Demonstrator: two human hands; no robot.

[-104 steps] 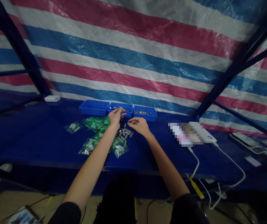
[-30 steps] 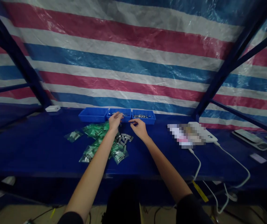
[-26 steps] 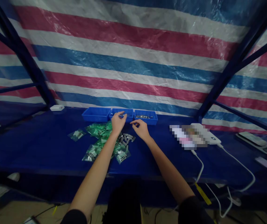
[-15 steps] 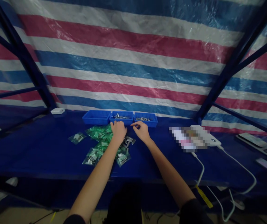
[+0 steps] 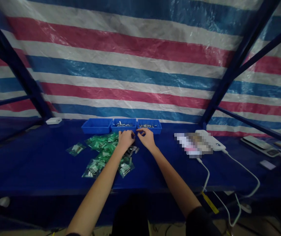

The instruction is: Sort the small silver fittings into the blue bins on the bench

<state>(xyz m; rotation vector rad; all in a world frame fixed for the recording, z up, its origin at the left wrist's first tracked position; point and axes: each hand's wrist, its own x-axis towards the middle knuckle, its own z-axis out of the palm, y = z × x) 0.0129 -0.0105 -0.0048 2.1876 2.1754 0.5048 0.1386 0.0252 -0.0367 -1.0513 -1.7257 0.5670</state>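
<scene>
middle bin (image 5: 115, 129) and right bin (image 5: 156, 131) are holding metal pieces (image 5: 147, 126), green bags (image 5: 103, 153) are heaping on table (image 5: 44, 160), left hand (image 5: 126, 139) is curling beside loose parts (image 5: 134, 149), right hand (image 5: 147, 138) is curling before right bin, whether either is grasping, I cannot tell

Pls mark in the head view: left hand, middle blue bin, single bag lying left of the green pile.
Left hand (image 5: 126, 139): head view, back of the hand.
Middle blue bin (image 5: 116, 129): head view, front wall.
Single bag (image 5: 76, 149): head view, middle of its upper face.
</scene>
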